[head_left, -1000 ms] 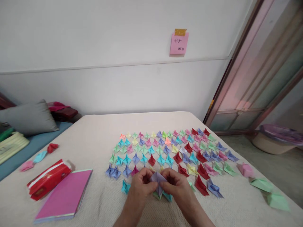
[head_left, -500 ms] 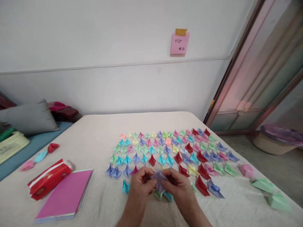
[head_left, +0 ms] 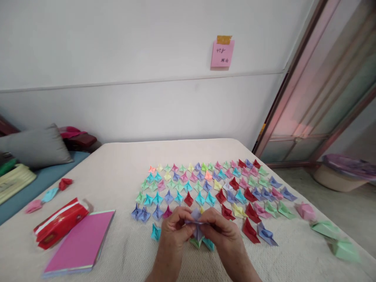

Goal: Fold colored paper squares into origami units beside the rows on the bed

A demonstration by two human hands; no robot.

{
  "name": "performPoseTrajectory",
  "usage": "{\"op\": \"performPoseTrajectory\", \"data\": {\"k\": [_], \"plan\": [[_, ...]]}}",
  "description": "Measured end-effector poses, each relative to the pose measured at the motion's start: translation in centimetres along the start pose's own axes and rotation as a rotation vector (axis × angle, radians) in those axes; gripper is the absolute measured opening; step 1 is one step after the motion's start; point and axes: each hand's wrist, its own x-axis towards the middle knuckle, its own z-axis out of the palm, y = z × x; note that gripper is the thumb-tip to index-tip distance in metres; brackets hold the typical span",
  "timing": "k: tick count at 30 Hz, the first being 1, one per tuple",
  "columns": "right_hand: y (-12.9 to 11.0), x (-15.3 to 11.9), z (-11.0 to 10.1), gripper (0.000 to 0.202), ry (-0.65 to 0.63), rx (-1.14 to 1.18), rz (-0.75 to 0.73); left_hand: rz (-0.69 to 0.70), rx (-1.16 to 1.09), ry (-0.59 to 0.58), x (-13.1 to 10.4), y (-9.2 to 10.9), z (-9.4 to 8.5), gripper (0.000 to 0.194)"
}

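A light purple folded paper boat (head_left: 198, 232) is pinched between both hands, above the cloth-covered table. My left hand (head_left: 177, 228) grips its left side with thumb and fingers. On its right side my right hand (head_left: 219, 227) does the same. The fingers hide parts of the paper. Just below it lie a green folded boat (head_left: 195, 243) and a cyan one (head_left: 208, 244), both partly covered. Beyond the hands, rows of small folded paper boats in many colours stand on the cloth, among them a dark red boat (head_left: 188, 199).
A stack of coloured paper (head_left: 80, 243) lies at left, with a red packet (head_left: 61, 222) touching it. Several folded pieces, one a red piece (head_left: 65, 183), sit near the left edge. A pink piece (head_left: 306, 211) and green ones (head_left: 345, 250) lie at right. A wall (head_left: 147, 109) stands behind.
The purple paper has opened and changed shape between my fingers, its top now spread wider from side to side. Both hands stay in nearly the same place.
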Motion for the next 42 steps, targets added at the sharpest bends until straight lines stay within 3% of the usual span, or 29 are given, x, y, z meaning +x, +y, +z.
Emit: {"op": "performPoseTrajectory", "data": {"k": [6, 18, 28, 35, 42], "plan": [[0.3, -0.3, 0.1, 0.024, 0.015, 0.048, -0.026, 0.007, 0.031, -0.017, -0.5, 0.0, -0.2, 0.020], [0.0, -0.1, -0.8, 0.024, -0.009, -0.036, -0.033, -0.069, 0.079, -0.064, -0.3, 0.8, -0.8, 0.011], [-0.5, -0.1, -0.9, 0.024, -0.058, -0.120, -0.080, -0.010, 0.180, -0.086, -0.3, 1.7, -0.4, 0.001], [-0.4, -0.3, -1.0, 0.024, -0.090, -0.174, -0.118, -0.042, 0.092, 0.037, -0.4, 1.3, -0.5, 0.007], [-0.4, -0.1, -1.2, 0.024, -0.082, -0.194, -0.156, -0.052, 0.138, -0.038, -0.6, 1.7, -0.1, 0.009]]}}
